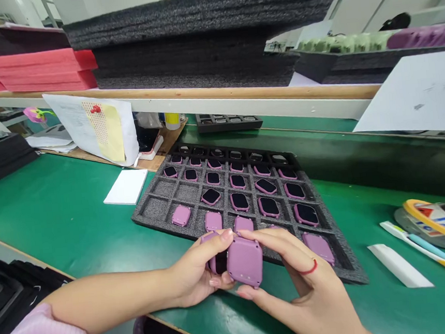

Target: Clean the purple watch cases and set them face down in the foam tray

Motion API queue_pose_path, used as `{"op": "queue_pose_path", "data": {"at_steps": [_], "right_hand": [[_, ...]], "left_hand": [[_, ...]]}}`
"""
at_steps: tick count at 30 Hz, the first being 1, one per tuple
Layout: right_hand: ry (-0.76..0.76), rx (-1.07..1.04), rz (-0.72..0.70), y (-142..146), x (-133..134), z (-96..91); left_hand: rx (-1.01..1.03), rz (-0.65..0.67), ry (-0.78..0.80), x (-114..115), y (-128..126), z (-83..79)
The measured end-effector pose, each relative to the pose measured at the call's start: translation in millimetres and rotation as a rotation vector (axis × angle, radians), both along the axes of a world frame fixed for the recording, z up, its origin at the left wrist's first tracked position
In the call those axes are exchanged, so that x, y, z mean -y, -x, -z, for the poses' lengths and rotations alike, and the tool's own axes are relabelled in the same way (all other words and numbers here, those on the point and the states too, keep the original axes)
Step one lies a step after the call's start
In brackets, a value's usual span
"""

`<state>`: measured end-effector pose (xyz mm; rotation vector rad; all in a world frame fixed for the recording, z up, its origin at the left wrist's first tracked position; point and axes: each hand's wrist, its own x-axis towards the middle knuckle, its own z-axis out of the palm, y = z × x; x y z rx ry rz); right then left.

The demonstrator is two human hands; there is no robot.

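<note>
The smooth green worktop (73,201) bears a wide black foam tray (155,209), divided into square compartments, at twelve o'clock from the hands. The bare right hand (314,289), with a thin red band on one finger, comes in from four o'clock, its index finger and thumb set narrowly at the edges of a rounded-square purple watch-like case (245,261) with its plain side showing. The bare left hand (194,271), at nine o'clock, steadies that case and holds a purple case with a glossy dark face (221,261) just beside it; the fingers hide how the two meet.

From the tray's centre round to one o'clock, the compartments mostly hold dark-faced purple pieces (239,202), some sitting askew. Along the near edge, from seven to five o'clock, lie plain-side-up purple pieces (181,215), partly hidden by the hands. Toward eight o'clock, three compartments show only foam. The work looks partway through, though which pieces are finished cannot be told.
</note>
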<state>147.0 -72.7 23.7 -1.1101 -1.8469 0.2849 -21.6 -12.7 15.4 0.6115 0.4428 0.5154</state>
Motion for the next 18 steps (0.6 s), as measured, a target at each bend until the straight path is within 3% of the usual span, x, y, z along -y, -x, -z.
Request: {"op": "queue_pose_path", "data": {"at_steps": [7, 9, 12, 15, 18], "right_hand": [[-0.002, -0.01, 0.004, -3, -20, -10.4], [0.079, -0.055, 0.09, -3, -40, -14.6], [0.203, -0.036, 0.144, 9, -80, -14.4], [0.23, 0.06, 0.106, 37, -121, -1.6], [0.244, 0.101, 0.114, 63, -149, 17.1]], "left_hand": [[0.052, -0.018, 0.005, 1, 1, -5.0], [0.077, -0.007, -0.019, 2, 2, -6.2], [0.032, 0.11, -0.05, 1, 3, -3.3], [0.017, 0.235, -0.113, -4, 3, 4.9], [-0.029, 0.262, -0.208, -9, 3, 9.9]]}}
